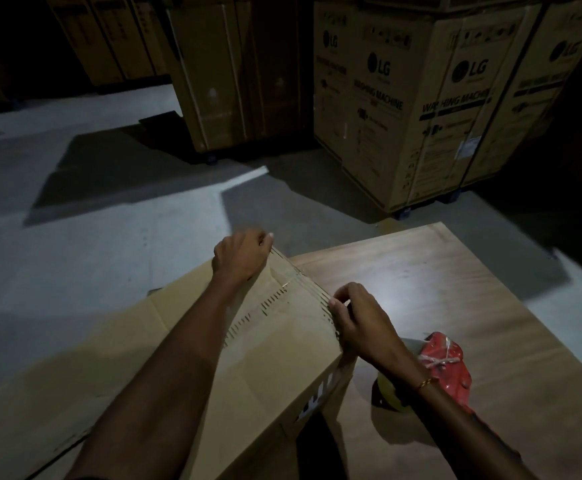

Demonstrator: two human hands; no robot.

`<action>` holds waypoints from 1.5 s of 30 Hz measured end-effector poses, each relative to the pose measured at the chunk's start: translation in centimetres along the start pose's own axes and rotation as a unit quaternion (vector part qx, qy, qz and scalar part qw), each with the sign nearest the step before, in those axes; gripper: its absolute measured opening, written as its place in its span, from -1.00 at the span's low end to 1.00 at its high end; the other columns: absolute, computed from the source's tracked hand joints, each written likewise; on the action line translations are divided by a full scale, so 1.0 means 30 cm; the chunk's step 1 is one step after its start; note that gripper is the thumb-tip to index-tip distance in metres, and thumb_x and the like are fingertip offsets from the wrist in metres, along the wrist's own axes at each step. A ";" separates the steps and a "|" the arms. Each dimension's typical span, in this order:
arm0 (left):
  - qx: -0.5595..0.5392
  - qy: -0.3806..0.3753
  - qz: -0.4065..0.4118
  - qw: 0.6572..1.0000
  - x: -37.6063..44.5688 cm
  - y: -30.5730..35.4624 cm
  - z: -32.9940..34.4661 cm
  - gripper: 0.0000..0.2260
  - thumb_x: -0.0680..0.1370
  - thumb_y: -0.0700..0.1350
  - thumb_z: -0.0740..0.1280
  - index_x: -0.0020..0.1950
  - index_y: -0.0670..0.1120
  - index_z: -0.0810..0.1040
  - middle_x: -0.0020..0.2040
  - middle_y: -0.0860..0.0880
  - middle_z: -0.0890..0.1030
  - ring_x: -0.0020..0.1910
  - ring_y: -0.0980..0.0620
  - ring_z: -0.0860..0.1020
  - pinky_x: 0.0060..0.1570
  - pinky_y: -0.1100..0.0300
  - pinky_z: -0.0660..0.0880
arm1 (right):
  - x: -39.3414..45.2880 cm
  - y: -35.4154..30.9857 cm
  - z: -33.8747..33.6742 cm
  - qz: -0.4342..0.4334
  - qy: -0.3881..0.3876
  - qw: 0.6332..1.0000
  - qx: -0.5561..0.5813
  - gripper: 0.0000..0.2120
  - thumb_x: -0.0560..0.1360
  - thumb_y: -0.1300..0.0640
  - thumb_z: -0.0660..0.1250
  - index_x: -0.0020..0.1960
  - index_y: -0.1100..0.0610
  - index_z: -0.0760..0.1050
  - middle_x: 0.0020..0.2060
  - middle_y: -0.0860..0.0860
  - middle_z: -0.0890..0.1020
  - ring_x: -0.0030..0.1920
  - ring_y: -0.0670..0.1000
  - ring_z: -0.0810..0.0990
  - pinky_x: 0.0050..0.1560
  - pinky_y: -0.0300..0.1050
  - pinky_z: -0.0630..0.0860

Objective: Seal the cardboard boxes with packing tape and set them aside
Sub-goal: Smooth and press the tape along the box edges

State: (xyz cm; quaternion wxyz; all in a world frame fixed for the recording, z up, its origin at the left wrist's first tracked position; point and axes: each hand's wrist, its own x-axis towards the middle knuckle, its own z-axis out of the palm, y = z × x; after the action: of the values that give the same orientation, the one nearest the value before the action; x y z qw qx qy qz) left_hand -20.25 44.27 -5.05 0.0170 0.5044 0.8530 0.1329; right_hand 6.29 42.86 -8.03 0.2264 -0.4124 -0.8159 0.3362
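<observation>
A brown cardboard box (275, 355) lies on a wooden board (438, 271) in front of me, with clear packing tape (293, 282) along its far top edge. My left hand (243, 254) sits at the box's far corner, fingers curled over the tape there. My right hand (359, 318) pinches the tape at the box's right edge. A red tape dispenser (445, 362) with a yellowish tape roll (390, 393) lies on the board to the right, partly hidden under my right forearm.
Flattened cardboard (75, 368) lies on the grey floor (92, 237) to the left. Large LG washing machine cartons (421, 98) stand at the back right, and more tall cartons (220, 74) stand behind. The scene is dim.
</observation>
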 end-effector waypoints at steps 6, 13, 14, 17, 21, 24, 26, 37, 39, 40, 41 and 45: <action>-0.010 -0.010 -0.040 0.999 0.022 0.030 -0.021 -0.68 0.62 0.11 0.14 0.12 0.00 0.62 0.01 -0.11 0.59 -0.09 -0.13 0.49 -0.06 0.05 0.36 | 0.086 -0.076 -0.076 -0.006 -0.244 0.963 0.110 -0.63 0.72 0.02 0.13 0.51 -0.07 0.22 0.33 -0.12 0.46 0.28 -0.06 0.49 0.21 -0.17 0.49; -0.008 -0.013 -0.113 0.993 0.046 0.058 0.000 -0.65 0.62 0.12 0.13 -0.04 -0.12 0.53 -0.04 -0.14 0.54 -0.10 -0.12 0.47 -0.08 0.05 0.38 | 0.173 -0.061 -0.053 0.044 -0.324 0.921 0.212 -0.58 0.68 -0.08 0.20 0.51 -0.16 0.22 0.34 -0.12 0.54 0.29 -0.09 0.58 0.32 0.01 0.55; -0.009 -0.009 -0.116 0.993 0.048 0.055 0.007 -0.64 0.62 0.13 0.12 -0.01 -0.12 0.55 -0.01 -0.15 0.55 -0.09 -0.13 0.48 -0.08 0.04 0.39 | 0.176 -0.059 -0.050 0.057 -0.321 0.916 0.233 -0.61 0.68 -0.08 0.20 0.49 -0.19 0.25 0.33 -0.14 0.55 0.26 -0.10 0.60 0.30 -0.02 0.56; -0.010 0.004 -0.108 0.994 0.059 0.044 0.032 -0.60 0.62 0.12 0.10 0.06 -0.12 0.60 0.04 -0.17 0.61 -0.09 -0.14 0.50 -0.09 0.04 0.40 | 0.167 -0.053 -0.052 0.076 -0.314 0.906 0.275 -0.67 0.69 -0.09 0.17 0.43 -0.30 0.29 0.31 -0.21 0.56 0.24 -0.16 0.61 0.20 -0.18 0.57; -0.009 0.024 -0.098 0.995 0.068 0.046 0.049 -0.64 0.62 0.08 0.11 -0.03 -0.10 0.61 -0.03 -0.16 0.64 -0.14 -0.15 0.53 -0.09 0.02 0.45 | 0.135 -0.048 -0.051 0.087 -0.304 0.901 0.297 -0.70 0.69 -0.09 0.13 0.38 -0.37 0.25 0.29 -0.36 0.49 0.19 -0.34 0.56 0.11 -0.36 0.52; -0.005 0.038 -0.092 0.995 0.065 0.051 0.060 -0.64 0.61 0.07 0.11 -0.09 -0.10 0.61 -0.09 -0.14 0.64 -0.15 -0.17 0.57 -0.12 0.02 0.47 | 0.098 -0.035 -0.038 0.097 -0.290 0.898 0.318 -0.71 0.64 -0.16 0.16 0.31 -0.45 0.26 0.24 -0.45 0.47 0.20 -0.36 0.55 0.13 -0.37 0.52; 0.002 0.042 -0.087 0.995 0.058 0.054 0.069 -0.63 0.61 0.08 0.10 -0.10 -0.09 0.62 -0.12 -0.12 0.63 -0.20 -0.14 0.56 -0.15 0.04 0.45 | 0.069 -0.016 -0.013 0.110 -0.283 0.896 0.325 -0.68 0.58 -0.28 0.20 0.30 -0.52 0.27 0.27 -0.45 0.47 0.29 -0.29 0.52 0.30 -0.24 0.49; 0.029 0.003 -0.098 0.995 -0.010 0.145 0.095 -0.60 0.64 0.14 0.05 0.03 0.01 0.64 0.10 -0.08 0.65 0.14 -0.15 0.50 0.14 -0.05 0.28 | -0.060 0.045 -0.011 0.138 -0.276 0.878 0.366 -0.50 0.60 -0.38 0.02 0.53 -0.40 0.18 0.44 -0.50 0.29 0.46 -0.38 0.27 0.44 -0.30 0.27; 0.008 0.007 -0.053 0.999 -0.036 0.164 0.100 -0.67 0.64 0.13 0.07 -0.08 0.06 0.57 0.04 -0.04 0.63 0.13 -0.11 0.50 0.07 -0.01 0.24 | -0.076 0.084 -0.031 0.147 -0.271 0.878 0.367 -0.48 0.62 -0.34 -0.02 0.53 -0.27 0.29 0.42 -0.41 0.40 0.42 -0.34 0.37 0.32 -0.27 0.39; 0.001 0.008 -0.032 0.999 -0.051 0.184 0.100 -0.69 0.63 0.12 0.07 -0.12 0.06 0.54 -0.01 -0.03 0.63 0.10 -0.10 0.50 0.08 -0.02 0.26 | -0.074 0.097 -0.046 0.153 -0.253 0.881 0.370 -0.46 0.64 -0.34 -0.02 0.50 -0.16 0.38 0.38 -0.32 0.50 0.38 -0.27 0.46 0.26 -0.21 0.47; -0.004 0.008 -0.009 1.000 -0.065 0.208 0.099 -0.68 0.62 0.12 0.07 -0.15 0.05 0.53 -0.04 -0.02 0.63 0.07 -0.09 0.51 0.12 -0.05 0.30 | -0.065 0.110 -0.060 0.166 -0.222 0.884 0.377 -0.44 0.63 -0.36 0.02 0.44 -0.08 0.46 0.32 -0.20 0.59 0.31 -0.18 0.56 0.20 -0.15 0.54; -0.026 -0.017 0.103 0.994 -0.118 0.311 0.104 -0.67 0.62 0.10 0.09 -0.24 -0.01 0.45 -0.10 -0.05 0.64 -0.01 -0.12 0.53 0.14 -0.09 0.38 | -0.033 0.146 -0.105 0.193 -0.084 0.898 0.386 -0.56 0.63 -0.23 0.15 0.25 0.05 0.58 0.13 0.05 0.71 0.12 0.01 0.69 0.05 -0.04 0.63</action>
State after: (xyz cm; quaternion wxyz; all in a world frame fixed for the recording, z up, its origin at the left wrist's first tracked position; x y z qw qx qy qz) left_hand -10.03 46.11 -6.15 0.0306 0.5910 0.7926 0.1471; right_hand 11.16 45.07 -9.22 0.2297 -0.4121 -0.5422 0.6953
